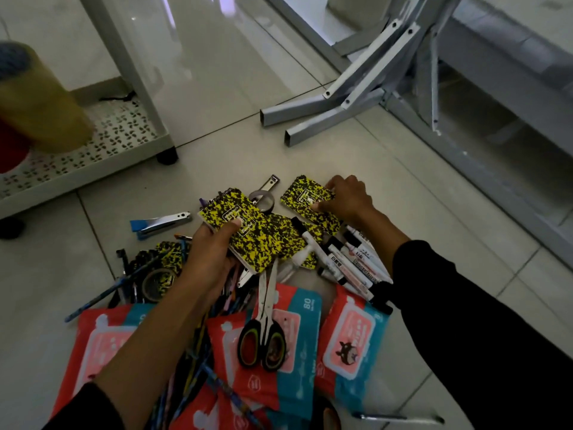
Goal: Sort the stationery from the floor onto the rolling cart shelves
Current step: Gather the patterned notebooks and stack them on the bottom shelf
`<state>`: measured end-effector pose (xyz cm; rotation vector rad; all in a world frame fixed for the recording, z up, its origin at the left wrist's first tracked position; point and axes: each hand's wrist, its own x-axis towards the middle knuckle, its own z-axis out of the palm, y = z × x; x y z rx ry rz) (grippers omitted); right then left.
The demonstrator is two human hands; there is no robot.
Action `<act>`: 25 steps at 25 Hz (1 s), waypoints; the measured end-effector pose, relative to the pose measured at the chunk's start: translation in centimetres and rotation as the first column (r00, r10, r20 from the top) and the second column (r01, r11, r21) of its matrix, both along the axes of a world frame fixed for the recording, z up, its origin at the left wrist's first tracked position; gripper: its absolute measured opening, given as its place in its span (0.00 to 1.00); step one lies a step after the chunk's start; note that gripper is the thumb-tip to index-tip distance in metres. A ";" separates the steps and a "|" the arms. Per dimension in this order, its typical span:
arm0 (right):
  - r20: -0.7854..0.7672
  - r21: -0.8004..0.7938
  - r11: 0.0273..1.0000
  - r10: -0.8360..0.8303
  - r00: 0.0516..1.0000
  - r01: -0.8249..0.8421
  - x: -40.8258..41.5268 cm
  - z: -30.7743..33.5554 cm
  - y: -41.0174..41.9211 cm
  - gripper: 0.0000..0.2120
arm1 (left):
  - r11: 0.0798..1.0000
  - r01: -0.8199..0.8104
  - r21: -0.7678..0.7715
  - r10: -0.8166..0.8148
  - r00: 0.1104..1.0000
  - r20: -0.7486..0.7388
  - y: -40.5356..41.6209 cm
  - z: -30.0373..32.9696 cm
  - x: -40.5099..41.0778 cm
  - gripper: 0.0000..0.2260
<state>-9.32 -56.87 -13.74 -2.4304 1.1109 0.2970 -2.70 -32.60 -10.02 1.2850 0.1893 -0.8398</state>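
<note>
A pile of stationery lies on the tiled floor. My left hand [210,252] holds a stack of yellow-and-black speckled notepads [245,228] above the pile. My right hand [347,197] grips another speckled notepad [305,197] that rests on the floor to the right. White markers [350,262] lie beside it, under my right forearm. Scissors [263,333] with black-and-yellow handles rest on red-and-teal wipe packs [288,336]. Pencils [117,287] and a tape roll [158,282] sit at the left of the pile. The white rolling cart's perforated bottom shelf [102,150] stands at the upper left.
A blue stapler [158,223], a nail clipper [269,184] and a grey tape roll [263,200] lie behind the notepads. Yellow rolls [37,100] stand on the cart shelf. Grey metal folding legs [356,97] and a frame stretch across the upper right. A pen [397,418] lies at bottom right.
</note>
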 end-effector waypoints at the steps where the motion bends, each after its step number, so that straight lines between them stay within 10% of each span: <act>1: 0.011 0.030 0.999 -0.018 1.000 0.018 0.0 0.0 0.0 0.28 | 1.000 -0.003 0.003 0.003 1.000 -0.002 0.0 0.0 0.0 0.14; 7: 0.305 0.398 0.905 -0.288 0.908 0.153 -0.3 1.5 1.1 0.19 | 1.000 -0.025 -0.004 0.025 0.999 -0.034 0.2 0.2 0.1 0.13; 14: 0.531 0.309 0.948 -0.233 0.815 0.069 0.2 7.8 5.5 0.10 | 0.992 -0.049 -0.116 0.042 0.997 -0.069 1.6 0.9 0.5 0.17; 19: 0.417 0.763 0.644 -0.433 0.799 -0.049 1.3 8.4 12.6 0.06 | 0.981 0.014 -0.195 -0.021 0.999 -0.032 2.4 1.4 0.4 0.21; 25: 0.407 0.439 0.883 -0.030 0.913 -0.166 2.2 5.6 13.2 0.10 | 0.994 -0.036 -0.100 0.041 0.998 0.043 5.0 0.3 1.4 0.10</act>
